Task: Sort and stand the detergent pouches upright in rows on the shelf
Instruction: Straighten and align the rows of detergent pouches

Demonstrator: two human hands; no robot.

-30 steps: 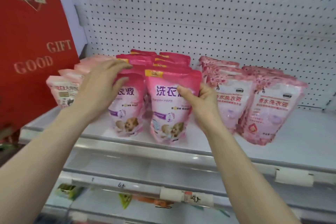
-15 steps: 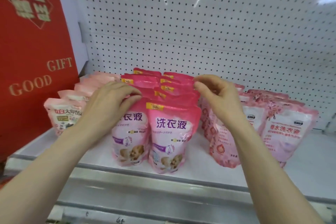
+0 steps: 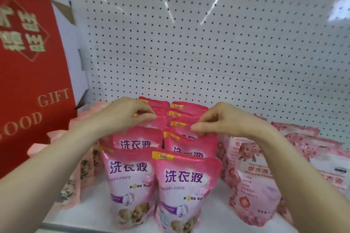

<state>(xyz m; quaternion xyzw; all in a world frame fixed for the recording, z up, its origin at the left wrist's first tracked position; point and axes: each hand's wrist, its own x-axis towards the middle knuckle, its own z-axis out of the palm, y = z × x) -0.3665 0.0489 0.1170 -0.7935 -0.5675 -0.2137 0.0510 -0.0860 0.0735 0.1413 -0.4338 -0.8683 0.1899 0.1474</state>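
We see two rows of bright pink glossy plastic detergent pouches (image 3: 130, 185) with purple lettering. They stand upright on the flat white metal shelf (image 3: 214, 213) and run side by side from its front edge back towards the white perforated back panel (image 3: 208, 43). The front left pouch and the front right pouch (image 3: 183, 191) touch along their sides. Each pouch behind stands close against the one ahead of it, so only the top edges with their yellow tags show.

The person's left hand (image 3: 121, 115) reaches over the left row. Its fingers (image 3: 145, 117) are curled and closed with the thumb on the top edge of a mid-row left pouch (image 3: 153, 124). The right hand (image 3: 227, 121) is over the right row, thumb and fingers pinching the top seal of a pouch near the middle of that row (we cannot tell exactly which, since the tops overlap there). Both forearms come in from the lower corners.

Just beside the right row stand pale pink flower-printed pouches (image 3: 251, 185), with more of the same kind behind and to their right. On the far side of the left row we see pale peach pouches (image 3: 85, 172), partly hidden by the left forearm. A tall red cardboard gift box (image 3: 28, 62) with gold lettering fills the left edge of the view.
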